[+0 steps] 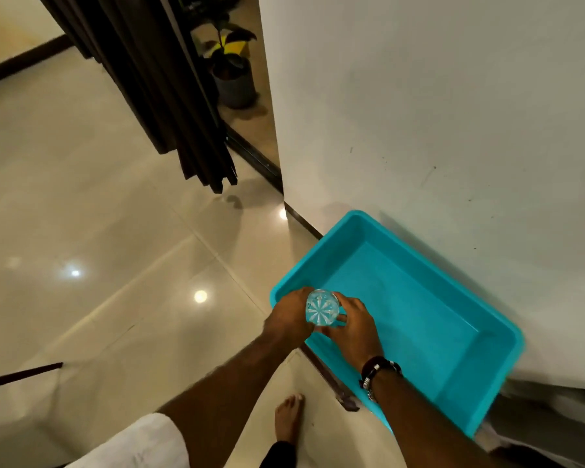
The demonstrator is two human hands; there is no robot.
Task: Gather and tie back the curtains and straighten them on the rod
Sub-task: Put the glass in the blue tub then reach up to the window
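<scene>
Dark brown pleated curtains (142,82) hang bunched by the wall corner, hem just off the glossy tiled floor (81,214), well apart from both hands. Left hand (293,314) and right hand (353,327) each wrap a clear cut-glass tumbler (322,307) over the turquoise plastic tub (487,336). I'd set the glass down gently first, then take the folds together from the hem upward.

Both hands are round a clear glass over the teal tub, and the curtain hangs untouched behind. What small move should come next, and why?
Probably set the clear glass down in the teal tub, freeing the hands. The left hand and right hand both grip it above the tub's near corner, while the dark curtain hangs loose, away from both hands, not yet tied back.
</scene>
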